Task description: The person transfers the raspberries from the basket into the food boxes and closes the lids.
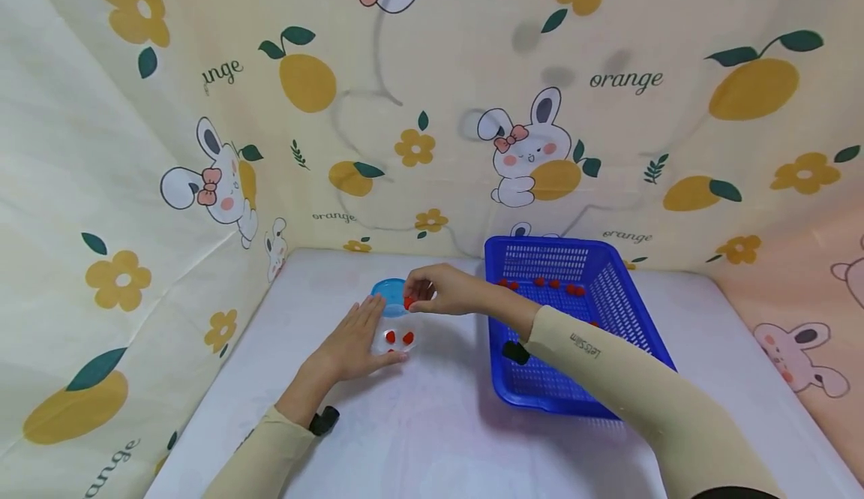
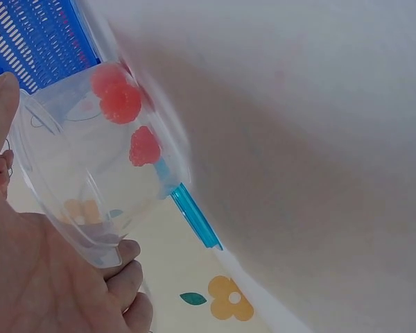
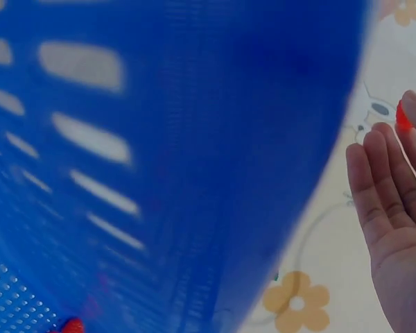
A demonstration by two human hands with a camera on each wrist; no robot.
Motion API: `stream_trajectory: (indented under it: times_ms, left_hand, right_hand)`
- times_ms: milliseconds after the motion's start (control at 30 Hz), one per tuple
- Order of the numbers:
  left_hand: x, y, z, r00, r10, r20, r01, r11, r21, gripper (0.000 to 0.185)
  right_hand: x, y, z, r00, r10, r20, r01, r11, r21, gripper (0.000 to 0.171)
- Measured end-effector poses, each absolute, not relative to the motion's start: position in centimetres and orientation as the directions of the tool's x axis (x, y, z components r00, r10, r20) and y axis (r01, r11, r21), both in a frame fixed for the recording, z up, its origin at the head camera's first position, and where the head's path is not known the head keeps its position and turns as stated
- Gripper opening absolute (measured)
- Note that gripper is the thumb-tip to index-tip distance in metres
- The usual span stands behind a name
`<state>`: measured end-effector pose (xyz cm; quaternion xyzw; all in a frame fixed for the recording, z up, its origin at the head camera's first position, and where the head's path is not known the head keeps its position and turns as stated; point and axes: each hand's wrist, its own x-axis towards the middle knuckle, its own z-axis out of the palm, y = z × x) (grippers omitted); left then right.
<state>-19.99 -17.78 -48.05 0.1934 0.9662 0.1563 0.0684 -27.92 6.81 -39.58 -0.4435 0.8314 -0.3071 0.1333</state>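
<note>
A clear plastic container (image 2: 76, 173) with several red raspberries (image 2: 121, 104) inside stands on the table, seen through its side in the left wrist view. My left hand (image 1: 349, 343) holds it from the left, thumb at the near side and fingers at the far side. Just behind the container is a translucent blue lid (image 1: 388, 289); whether the two are joined I cannot tell. Over the lid's right edge, my right hand (image 1: 445, 289) pinches one raspberry (image 3: 403, 116) between thumb and index finger. The other fingers of that hand are extended in the right wrist view.
To the right stands a blue perforated basket (image 1: 496, 398) with several more raspberries (image 1: 555, 284) along its far side. My right forearm (image 1: 607, 364) reaches across it. A patterned cloth (image 1: 432, 109) hangs behind and at the sides of the white table (image 1: 432, 439).
</note>
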Motion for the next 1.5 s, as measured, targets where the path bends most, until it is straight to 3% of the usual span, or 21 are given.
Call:
stream_trajectory:
  times_ms: [500,1300,1500]
  left_hand:
    - [-20.0,-17.8,-47.8,-0.916,0.392,-0.085,0.351,0.885,0.304,0.12]
    - [-20.0,-17.9,-48.0,-0.914,0.398,-0.071,0.364,0.886,0.286,0.121]
    - [-19.9,-17.7,-47.9,-0.912,0.404,-0.075,0.364,0.879,0.306,0.121]
  right_hand:
    - [-28.0,8.1,-38.7,-0.611,-0.789,0.059,-0.637,0.446,-0.629,0.016]
    - [-27.6,17.2,-36.5,-0.754,-0.655,0.04,-0.536,0.58,-0.613,0.018]
    - [-27.5,20.1,-36.9,-0.756,-0.654,0.022,-0.534,0.597,-0.599,0.019]
